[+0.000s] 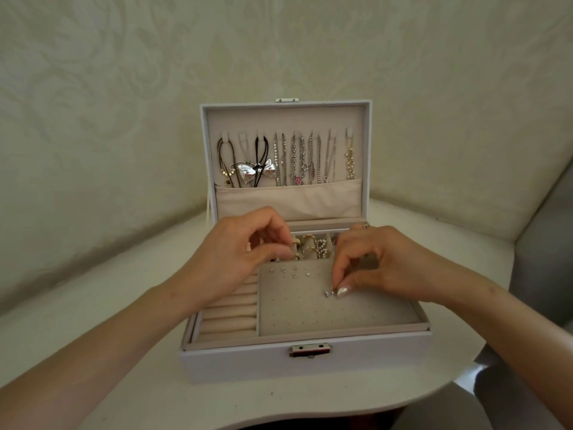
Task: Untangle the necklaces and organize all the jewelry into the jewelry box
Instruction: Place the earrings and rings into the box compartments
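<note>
A white jewelry box [356,358] stands open on a small white table. Several necklaces [297,159] hang from hooks inside its raised lid. In the tray, a beige earring panel [310,308] carries several small studs [294,270] near its far edge. My right hand [372,265] pinches a small silver earring [328,293] against the panel between thumb and forefinger. Over the tray's left side hovers my left hand [248,252], its thumb and forefinger pinched together on something too small to make out. Gold rings and pearls [313,246] lie in the compartments behind the panel.
Cushioned ring rolls [229,311] fill the tray's left column. A fabric pocket [288,200] spans the bottom of the lid. The box has a metal clasp [309,350] at the front. Pale patterned wallpaper rises behind, and a grey surface [545,259] shows at the right.
</note>
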Demonstrator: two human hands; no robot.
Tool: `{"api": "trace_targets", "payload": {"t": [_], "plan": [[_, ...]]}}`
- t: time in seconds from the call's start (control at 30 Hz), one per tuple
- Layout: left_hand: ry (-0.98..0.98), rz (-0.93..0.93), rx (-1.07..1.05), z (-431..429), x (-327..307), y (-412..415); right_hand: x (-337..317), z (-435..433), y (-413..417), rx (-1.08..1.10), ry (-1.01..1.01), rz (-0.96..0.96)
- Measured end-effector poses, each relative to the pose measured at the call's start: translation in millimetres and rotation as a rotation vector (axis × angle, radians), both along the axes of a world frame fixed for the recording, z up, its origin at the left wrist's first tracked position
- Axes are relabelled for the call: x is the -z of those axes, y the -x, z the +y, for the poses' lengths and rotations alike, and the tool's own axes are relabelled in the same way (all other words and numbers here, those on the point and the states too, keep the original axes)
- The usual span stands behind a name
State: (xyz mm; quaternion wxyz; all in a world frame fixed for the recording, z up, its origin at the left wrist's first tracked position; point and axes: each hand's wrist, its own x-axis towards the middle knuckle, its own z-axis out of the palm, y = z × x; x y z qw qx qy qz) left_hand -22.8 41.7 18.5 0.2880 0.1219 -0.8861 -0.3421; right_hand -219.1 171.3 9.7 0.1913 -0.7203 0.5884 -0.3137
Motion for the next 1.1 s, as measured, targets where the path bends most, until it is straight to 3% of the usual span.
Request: {"api": "trace_targets", "payload": {"t": [0.47,0.73,1.1], "plan": [[0.068,0.091,0.082,5,2,-5,1,-4,2,-0.009,-0.047,0.145],[0.018,0.106,-0.02,-1,2,-8,-2,0,0,0.09,0.006,-0.044],[-0.061,0.024,-0.106,-5,3,-6,-4,-2,-3,0.142,0.06,-0.129]]}}
